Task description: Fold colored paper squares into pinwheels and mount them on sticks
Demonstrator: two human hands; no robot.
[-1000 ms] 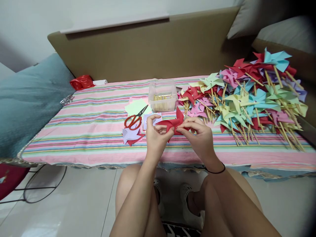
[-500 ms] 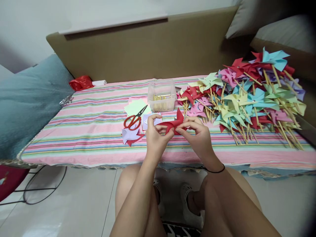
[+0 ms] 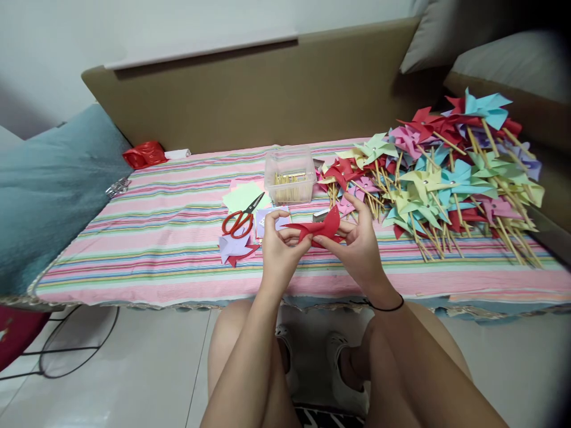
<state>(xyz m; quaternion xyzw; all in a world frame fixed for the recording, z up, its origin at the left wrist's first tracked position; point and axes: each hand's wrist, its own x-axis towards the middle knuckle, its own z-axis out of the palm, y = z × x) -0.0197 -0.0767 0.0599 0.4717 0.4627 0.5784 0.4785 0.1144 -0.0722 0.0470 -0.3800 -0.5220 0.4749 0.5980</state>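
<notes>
A red paper pinwheel head, folded but without a stick, is held in the air above a striped cloth of pink, green, blue and white. Take it as the centre of a clock, with twelve o'clock at the far side. One pointed blade tilts up toward one o'clock, showing small holes near its tip; another stretches low toward nine o'clock. The paper is matte and curled, and the fingers partly cover its middle.

The left hand pinches the paper's near edge between thumb and curled fingers, with the index finger arched high. The right hand grips the other end, thumb pressed on the near edge and middle fingers bent behind; its index finger points up, off the paper. The thumb tips nearly meet. The left forearm comes in from seven o'clock, the right from five, with a thin black band at the wrist.

Further out, red-handled scissors lie at nine o'clock, their blades over pale green sheets. Cut lilac paper lies below the handles. At eleven o'clock stands a clear plastic box holding gold-coloured sticks. A heap of finished pinwheels in many colours, on wooden sticks, fills two o'clock.
</notes>
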